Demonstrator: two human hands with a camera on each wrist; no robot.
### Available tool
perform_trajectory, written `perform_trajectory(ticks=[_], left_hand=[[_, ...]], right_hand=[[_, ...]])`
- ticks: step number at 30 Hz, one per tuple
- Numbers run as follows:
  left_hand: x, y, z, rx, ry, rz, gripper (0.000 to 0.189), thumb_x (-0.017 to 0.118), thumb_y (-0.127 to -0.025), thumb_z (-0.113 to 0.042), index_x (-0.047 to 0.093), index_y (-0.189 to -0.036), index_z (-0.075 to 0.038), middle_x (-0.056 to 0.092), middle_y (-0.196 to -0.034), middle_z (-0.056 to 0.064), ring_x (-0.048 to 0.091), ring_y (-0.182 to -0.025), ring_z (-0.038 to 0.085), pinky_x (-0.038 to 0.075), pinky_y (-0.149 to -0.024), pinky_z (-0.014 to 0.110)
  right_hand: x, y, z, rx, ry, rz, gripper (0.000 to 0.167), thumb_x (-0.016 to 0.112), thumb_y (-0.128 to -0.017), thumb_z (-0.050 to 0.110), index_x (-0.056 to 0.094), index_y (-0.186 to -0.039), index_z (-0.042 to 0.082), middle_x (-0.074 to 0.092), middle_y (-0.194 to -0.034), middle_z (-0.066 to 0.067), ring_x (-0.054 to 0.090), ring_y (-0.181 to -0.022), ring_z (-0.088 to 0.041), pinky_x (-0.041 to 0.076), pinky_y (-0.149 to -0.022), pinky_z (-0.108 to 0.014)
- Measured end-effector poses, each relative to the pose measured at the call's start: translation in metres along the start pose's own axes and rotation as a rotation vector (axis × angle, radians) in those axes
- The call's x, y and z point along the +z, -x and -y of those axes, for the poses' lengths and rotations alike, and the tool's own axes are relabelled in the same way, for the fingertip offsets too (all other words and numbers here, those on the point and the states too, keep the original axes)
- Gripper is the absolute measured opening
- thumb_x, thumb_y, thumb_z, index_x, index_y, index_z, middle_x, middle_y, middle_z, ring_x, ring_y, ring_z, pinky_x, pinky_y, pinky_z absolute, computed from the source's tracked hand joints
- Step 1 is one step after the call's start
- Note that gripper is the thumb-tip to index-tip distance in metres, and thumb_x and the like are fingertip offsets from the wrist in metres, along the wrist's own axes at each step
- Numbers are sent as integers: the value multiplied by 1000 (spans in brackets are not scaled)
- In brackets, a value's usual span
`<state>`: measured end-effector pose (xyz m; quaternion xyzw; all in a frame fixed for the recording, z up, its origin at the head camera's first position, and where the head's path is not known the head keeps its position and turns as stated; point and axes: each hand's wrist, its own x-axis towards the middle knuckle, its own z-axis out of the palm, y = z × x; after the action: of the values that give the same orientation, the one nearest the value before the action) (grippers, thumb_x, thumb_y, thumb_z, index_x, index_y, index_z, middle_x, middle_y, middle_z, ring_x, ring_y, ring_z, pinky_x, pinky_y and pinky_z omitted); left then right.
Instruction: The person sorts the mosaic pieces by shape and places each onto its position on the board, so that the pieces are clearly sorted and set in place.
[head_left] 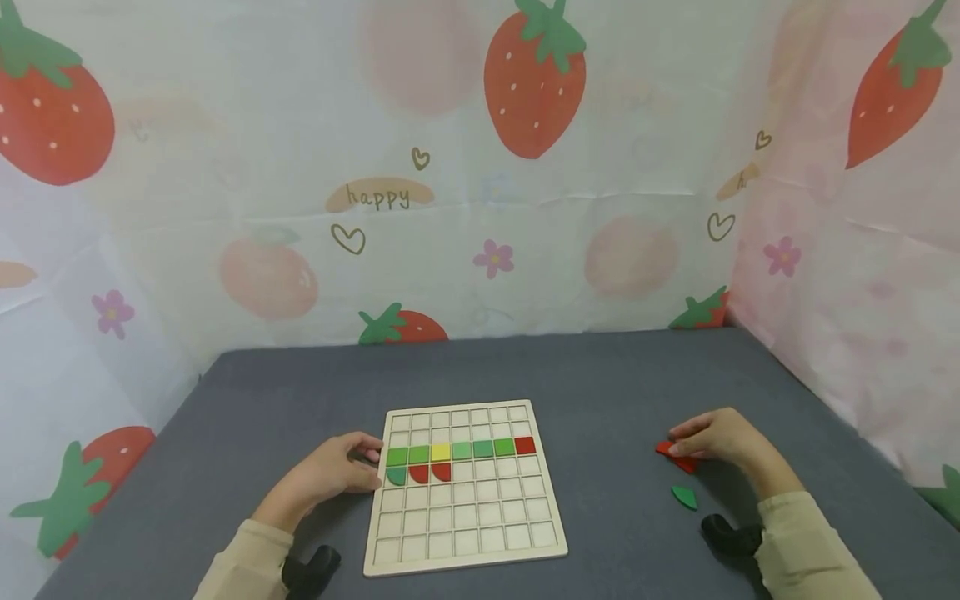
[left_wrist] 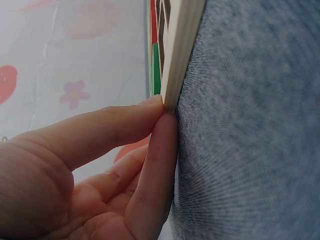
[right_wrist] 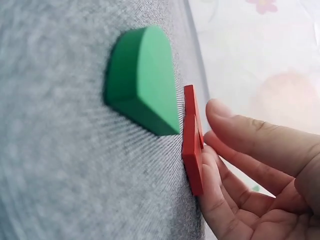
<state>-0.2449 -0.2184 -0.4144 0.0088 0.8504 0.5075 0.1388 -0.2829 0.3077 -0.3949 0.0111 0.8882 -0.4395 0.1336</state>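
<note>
A square wooden grid board (head_left: 467, 568) lies on the grey cloth. One of its rows holds green, yellow and red squares (head_left: 526, 446); the row below has a green quarter-circle tile (head_left: 396, 476) and two red ones (head_left: 442, 472). My left hand (head_left: 336, 465) pinches the board's left edge between thumb and index finger. Over at the right, my right hand (head_left: 720, 437) is at two red tiles (right_wrist: 193, 160). Its fingers touch them from the side, while the thumb (right_wrist: 235, 125) stands apart. Nearer me lies a loose green quarter-circle tile (head_left: 684, 498).
Grey cloth (head_left: 615, 383) covers the table. A strawberry-print curtain (head_left: 540, 283) stands along the back and both sides. Black wrist mounts (head_left: 731, 536) are by both sleeves.
</note>
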Motion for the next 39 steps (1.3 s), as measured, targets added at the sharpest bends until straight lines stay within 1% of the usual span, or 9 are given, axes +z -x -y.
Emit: perform_trajectory(ticks=[4,7,10,13,16,23,29,35,39], left_hand=[[0,0,-1,11,6,9,57,73,-81,6,50,-133,12,53,-111,15,60,-89,16,57,-78,33],[0,0,-2,11,3,6,57,73,-81,6,50,-132,11,53,-110,15,61,-89,16,57,-77,33],[1,0,-3,13,-2,-3,57,74,-80,6,51,-132,11,53,-110,15,61,-90,16,56,-77,32],[1,0,-3,14,-5,-6,57,74,-80,6,51,-132,11,54,-109,15,61,-89,16,56,-76,32],[2,0,-3,10,-6,-12,58,74,-79,7,51,-132,11,54,-109,15,60,-88,16,56,-76,32],[2,-1,-3,8,-8,-20,58,74,-79,7,51,-132,11,54,-109,15,61,-89,16,57,-76,32],[1,-2,-2,9,-15,-12,59,74,-80,6,50,-133,11,54,-110,15,61,-89,16,56,-76,32],[0,-2,0,5,-15,-9,58,74,-80,6,50,-133,11,54,-110,16,60,-88,16,56,-75,32],[0,-1,1,8,-12,-8,58,73,-81,6,50,-133,11,54,-111,16,60,-89,16,56,-76,32]], right_hand=[[1,-2,1,6,94,-35,37,84,-79,16,74,-109,-4,75,-101,-11,63,-76,-8,52,-69,-26],[1,-4,1,5,163,-60,36,85,-77,19,76,-106,-1,74,-99,-9,58,-78,-9,48,-69,-25],[2,-5,1,12,187,-72,32,85,-76,19,78,-102,1,74,-96,-9,57,-78,-11,46,-69,-26],[4,-5,1,18,185,-73,28,85,-76,17,78,-98,1,73,-91,-5,57,-75,-12,47,-67,-27],[5,-4,1,16,165,-74,25,84,-76,13,76,-95,-1,71,-86,-3,58,-73,-13,48,-65,-28],[6,-2,4,21,66,-54,18,81,-78,4,70,-92,-3,69,-84,-5,63,-72,-14,55,-66,-30],[5,0,6,0,-1,-39,19,77,-82,4,68,-97,-5,72,-83,-2,68,-75,-13,58,-68,-32],[8,1,10,-19,-120,-28,20,76,-84,2,68,-101,-8,72,-83,-1,72,-77,-12,60,-71,-32],[10,3,16,-44,-155,-13,27,76,-84,2,67,-106,-12,73,-86,-3,73,-80,-14,61,-74,-33]])
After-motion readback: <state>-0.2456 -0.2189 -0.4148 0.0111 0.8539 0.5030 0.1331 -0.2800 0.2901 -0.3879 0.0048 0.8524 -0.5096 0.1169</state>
